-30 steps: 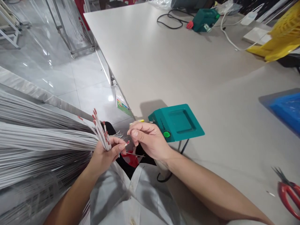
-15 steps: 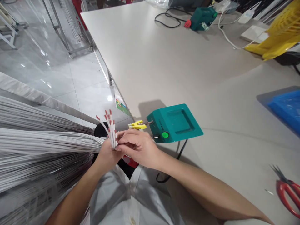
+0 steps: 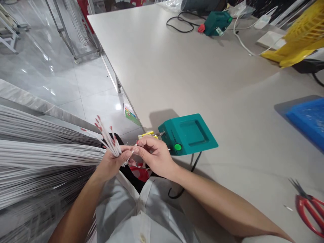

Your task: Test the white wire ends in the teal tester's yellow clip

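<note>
My left hand is closed around a fanned bunch of white wires with reddish tips that point up and away. Between thumb and fingers, my right hand pinches one white wire close to its red end, drawn apart from the bunch. Just beyond the right hand, a teal box with a green button sits at the table edge. A yellow crocodile clip is on one of its metal terminals; the right hand partly hides it.
Long bundles of white wires stretch out on the left. Red-handled scissors lie at the table's right, below a blue tray. Another teal box and a yellow plastic object stand on the far side of the table.
My hands have drawn slightly apart, the left going left. The wire bunch now tilts left and fans wider, and one wire is separated into my right hand's pinch.
</note>
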{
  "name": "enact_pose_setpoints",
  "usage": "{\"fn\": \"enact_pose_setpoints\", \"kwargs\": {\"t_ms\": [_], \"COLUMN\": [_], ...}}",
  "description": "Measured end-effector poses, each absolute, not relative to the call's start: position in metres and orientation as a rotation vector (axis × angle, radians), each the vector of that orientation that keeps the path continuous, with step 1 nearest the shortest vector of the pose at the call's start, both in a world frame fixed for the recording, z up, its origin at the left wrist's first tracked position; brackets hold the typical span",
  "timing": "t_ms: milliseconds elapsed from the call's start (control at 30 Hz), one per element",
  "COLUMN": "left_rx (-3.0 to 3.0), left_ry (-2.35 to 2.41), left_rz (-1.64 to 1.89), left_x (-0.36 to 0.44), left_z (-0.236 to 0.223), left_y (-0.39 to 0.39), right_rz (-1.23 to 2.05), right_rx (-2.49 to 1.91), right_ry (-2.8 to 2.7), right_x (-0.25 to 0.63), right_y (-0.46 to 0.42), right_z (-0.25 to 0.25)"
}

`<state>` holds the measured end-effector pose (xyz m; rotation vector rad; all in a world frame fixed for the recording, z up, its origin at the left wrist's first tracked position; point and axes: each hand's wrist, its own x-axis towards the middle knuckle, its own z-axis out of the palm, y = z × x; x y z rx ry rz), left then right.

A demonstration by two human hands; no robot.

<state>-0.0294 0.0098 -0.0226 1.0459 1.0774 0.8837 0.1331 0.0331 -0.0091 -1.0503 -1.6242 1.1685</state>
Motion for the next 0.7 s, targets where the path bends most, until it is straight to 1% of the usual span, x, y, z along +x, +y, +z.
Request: {"fn": "enact_pose_setpoints", "kwargs": {"t_ms": [100,167,267,367,533,600,700], "left_rx": [0.885,0.872,0.911,0.842,0.780,0.828,0.923], "left_ry": [1.303,1.357,1.310,1.320,1.402,1.394,1.340], "left_rz": [1.185,1.253,1.110,1.106,1.105,1.069,0.988], "left_x": [-0.023,-0.017,-0.010,-0.006,-0.006,-0.008,-0.012], "left_z": [-0.023,-0.019,-0.012,-0.008,-0.004,-0.002,-0.002], "left_y": [0.007,0.005,0.002,0.000,-0.001,0.000,-0.001], "right_rz": [1.142,1.090,1.057,1.081,1.312,1.375,1.354], "right_rx": [-1.048,-1.042,-1.004,-0.970,-1.053,-1.029,-0.964], "right_ry": [-1.641,-1.670,-1.720,-1.717,-1.471,-1.525,-1.698], "right_x": [0.133,0.134,0.134,0.135,0.136,0.138,0.140], "right_y": [0.033,0.034,0.034,0.033,0.032,0.033,0.038], "right_z": [-0.010,-0.009,-0.010,-0.013,-0.013,-0.008,0.000]}}
